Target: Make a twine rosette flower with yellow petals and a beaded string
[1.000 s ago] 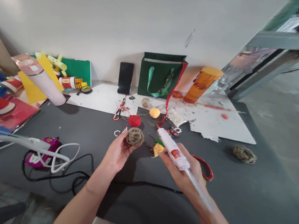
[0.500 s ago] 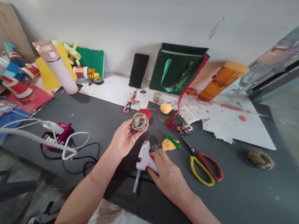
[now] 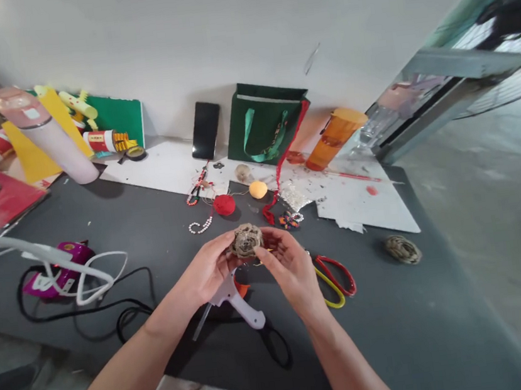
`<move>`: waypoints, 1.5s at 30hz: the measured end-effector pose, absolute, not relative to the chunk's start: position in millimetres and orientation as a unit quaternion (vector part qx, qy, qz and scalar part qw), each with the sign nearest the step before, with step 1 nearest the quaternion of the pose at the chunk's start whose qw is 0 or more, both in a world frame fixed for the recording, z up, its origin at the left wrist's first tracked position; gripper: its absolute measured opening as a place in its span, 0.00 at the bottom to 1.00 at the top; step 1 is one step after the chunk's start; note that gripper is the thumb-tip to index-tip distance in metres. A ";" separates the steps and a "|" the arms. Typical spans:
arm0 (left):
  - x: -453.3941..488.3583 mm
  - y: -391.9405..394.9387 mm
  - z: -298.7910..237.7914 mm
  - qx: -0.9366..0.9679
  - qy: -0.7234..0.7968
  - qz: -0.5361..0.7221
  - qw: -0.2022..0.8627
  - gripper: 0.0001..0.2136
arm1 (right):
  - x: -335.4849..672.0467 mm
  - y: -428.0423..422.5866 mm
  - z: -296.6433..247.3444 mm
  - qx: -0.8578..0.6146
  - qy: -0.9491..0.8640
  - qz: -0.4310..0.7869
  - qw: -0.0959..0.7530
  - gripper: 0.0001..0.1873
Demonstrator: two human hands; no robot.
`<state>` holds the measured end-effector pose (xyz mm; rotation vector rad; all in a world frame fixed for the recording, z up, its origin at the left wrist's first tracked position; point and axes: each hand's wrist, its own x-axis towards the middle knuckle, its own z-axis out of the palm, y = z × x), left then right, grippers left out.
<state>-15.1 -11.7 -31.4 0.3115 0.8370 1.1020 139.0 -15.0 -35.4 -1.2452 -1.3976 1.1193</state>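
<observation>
Between my two hands is a coiled twine rosette (image 3: 247, 240), greyish brown with layered edges. My left hand (image 3: 210, 267) grips its left side, thumb on top. The fingers of my right hand (image 3: 291, 266) close on its right side, the thumb pressing near the lower edge. Beneath my hands a white glue gun (image 3: 242, 305) with an orange trigger lies on the dark table, its nozzle end hidden by my left hand. Just right of my right hand, scissors (image 3: 335, 279) with red and yellow handles are partly covered.
A second twine coil (image 3: 403, 249) lies at the right. Behind my hands are a red yarn ball (image 3: 224, 204), a yellow ball (image 3: 258, 189) and a beaded string (image 3: 202, 226). A purple power adapter (image 3: 58, 270) with cables sits left. A green bag (image 3: 266, 125) stands against the wall.
My right hand has let go of the glue gun, which now lies on the table, and has taken hold of the rosette. The rosette has come lower, nearer to me. The view has shifted right.
</observation>
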 end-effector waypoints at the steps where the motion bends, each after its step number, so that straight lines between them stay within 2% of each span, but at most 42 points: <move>1: -15.0 -12.2 -32.6 0.154 0.383 0.504 0.759 0.08 | 138.5 -15.3 -37.2 -0.512 -0.565 0.450 0.465 0.18; 5: -15.5 -13.7 -33.7 0.194 0.379 0.485 0.763 0.09 | 141.3 -16.3 -41.8 -0.527 -0.553 0.436 0.475 0.15; 11: -13.3 -15.6 -30.3 0.255 0.370 0.483 0.751 0.15 | 144.2 -16.1 -39.7 -0.488 -0.538 0.485 0.487 0.15; 19: -14.5 -15.8 -31.7 0.258 0.375 0.462 0.762 0.16 | 144.3 -15.0 -45.4 -0.474 -0.480 0.531 0.513 0.13; 22: -14.4 -16.0 -33.6 0.266 0.383 0.462 0.754 0.19 | 146.4 -16.2 -45.9 -0.470 -0.507 0.511 0.511 0.14; 26: -13.5 -16.9 -35.2 0.271 0.384 0.476 0.743 0.17 | 150.2 -18.9 -42.4 -0.465 -0.609 0.424 0.483 0.21; 30: -14.7 -15.6 -33.1 0.261 0.377 0.471 0.754 0.16 | 153.5 -19.4 -38.9 -0.475 -0.682 0.365 0.420 0.17; 34: -16.0 -13.1 -31.5 0.241 0.382 0.461 0.764 0.17 | 154.7 -18.2 -38.3 -0.447 -0.716 0.351 0.405 0.16; 39: -13.8 -14.6 -32.2 0.238 0.404 0.484 0.739 0.14 | 151.1 -18.6 -40.7 -0.434 -0.709 0.363 0.420 0.17; 45: -13.2 -15.6 -35.8 0.253 0.399 0.485 0.736 0.17 | 146.7 -18.0 -47.3 -0.468 -0.658 0.372 0.459 0.09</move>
